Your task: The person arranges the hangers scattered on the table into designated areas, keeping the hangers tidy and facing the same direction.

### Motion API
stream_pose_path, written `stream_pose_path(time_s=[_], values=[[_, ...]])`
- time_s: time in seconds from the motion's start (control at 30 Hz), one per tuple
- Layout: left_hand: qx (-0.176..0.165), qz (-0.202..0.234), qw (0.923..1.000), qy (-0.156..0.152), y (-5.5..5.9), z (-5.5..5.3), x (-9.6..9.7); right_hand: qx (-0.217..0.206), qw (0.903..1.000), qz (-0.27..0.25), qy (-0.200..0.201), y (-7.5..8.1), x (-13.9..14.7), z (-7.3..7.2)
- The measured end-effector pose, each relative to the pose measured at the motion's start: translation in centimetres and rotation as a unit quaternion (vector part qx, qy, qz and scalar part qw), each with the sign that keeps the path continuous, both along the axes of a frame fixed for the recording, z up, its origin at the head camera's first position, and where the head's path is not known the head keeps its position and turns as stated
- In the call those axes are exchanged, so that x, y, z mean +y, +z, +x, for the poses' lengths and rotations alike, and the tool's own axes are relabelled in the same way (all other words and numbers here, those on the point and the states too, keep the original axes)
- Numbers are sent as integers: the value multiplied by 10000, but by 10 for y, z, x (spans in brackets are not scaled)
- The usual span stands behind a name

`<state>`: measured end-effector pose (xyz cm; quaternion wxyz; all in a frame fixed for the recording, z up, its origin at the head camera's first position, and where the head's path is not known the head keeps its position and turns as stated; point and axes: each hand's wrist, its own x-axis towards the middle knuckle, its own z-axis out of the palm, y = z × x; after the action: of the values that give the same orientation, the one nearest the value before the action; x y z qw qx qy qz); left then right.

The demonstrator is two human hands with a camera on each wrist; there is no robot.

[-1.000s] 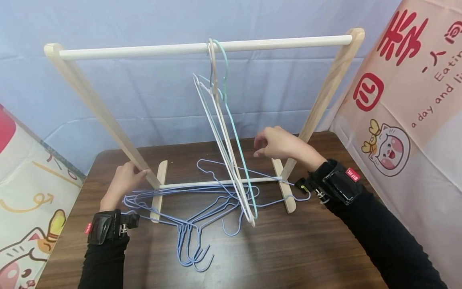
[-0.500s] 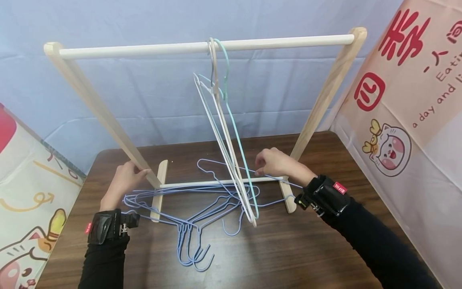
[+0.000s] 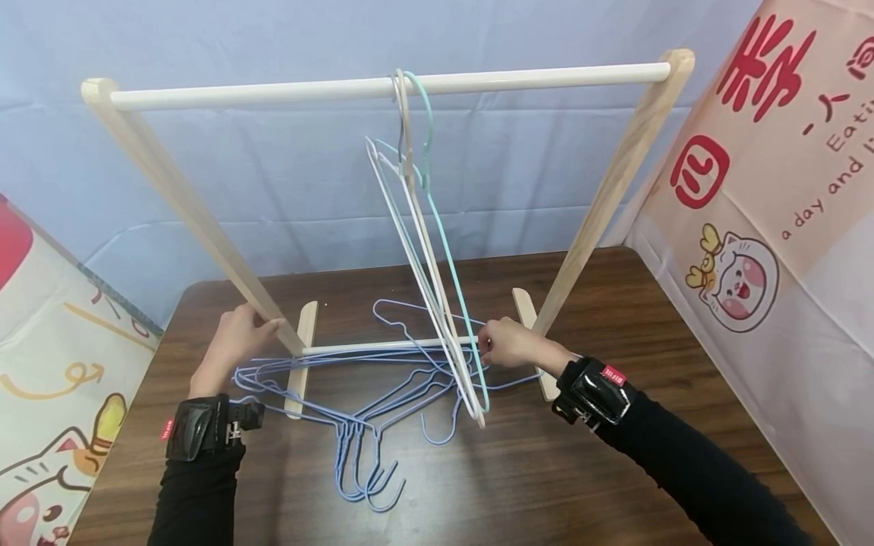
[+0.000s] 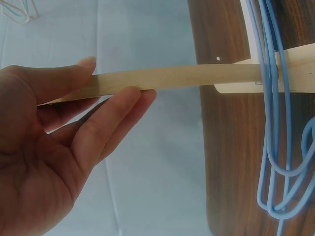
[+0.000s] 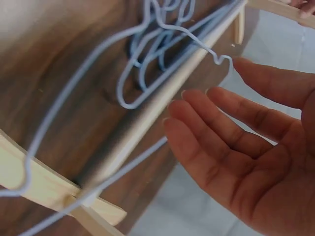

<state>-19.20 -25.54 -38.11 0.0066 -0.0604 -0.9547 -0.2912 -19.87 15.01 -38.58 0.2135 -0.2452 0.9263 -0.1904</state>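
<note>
So the loose blue hanger [image 5: 74,77] is lying low on the rack, being laid across the lower bar [image 3: 362,349], and the right hand [image 3: 512,343] is sitting way nearer to it than the other one. Its long side is running roughly left to right, slanting a bit, with the left end lying farther off and the hook pointing back toward the person. Most of it is lying to the right hand's left, and the far wire is being partly covered by the fingers. That hand is being held loosely open, fingers softly bent and a clear gap being left between thumb and index. Nothing is visibly being gripped; whether the wire is being touched can't really be told from these angles.

Over on the far left, the left upright [image 3: 198,224] is being pinched by the left hand [image 3: 234,345], thumb on one face and fingers on the other. From there the loose hanger is lying well off to the right, with the pile of blue hangers [image 3: 351,422] spreading between.

Worth noting: the hung hangers [image 3: 407,144] are dangling from the top rail [image 3: 505,81] between the two hands, with the right fingertips showing close beside the mint one. Actual depth there isn't being made clear.
</note>
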Motion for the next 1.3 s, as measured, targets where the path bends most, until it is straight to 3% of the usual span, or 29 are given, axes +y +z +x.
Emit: stream_pose_path(time_s=[0.27,0.43,0.63,1.03,1.3], values=[[-34,4,10000,-10,1,0,0,356,9992,-38,184,-27,-1,4],[-13,18,10000,-31,1,0,0,131,9997,-218,56,-42,-2,4],[-17,49,10000,0,1,0,0,168,9991,-305,254,-56,-2,5],[-3,49,10000,-33,0,-1,-1,684,9927,451,883,-62,-8,13],[49,26,10000,-33,-1,-1,-1,969,9879,292,1176,-59,-6,13]])
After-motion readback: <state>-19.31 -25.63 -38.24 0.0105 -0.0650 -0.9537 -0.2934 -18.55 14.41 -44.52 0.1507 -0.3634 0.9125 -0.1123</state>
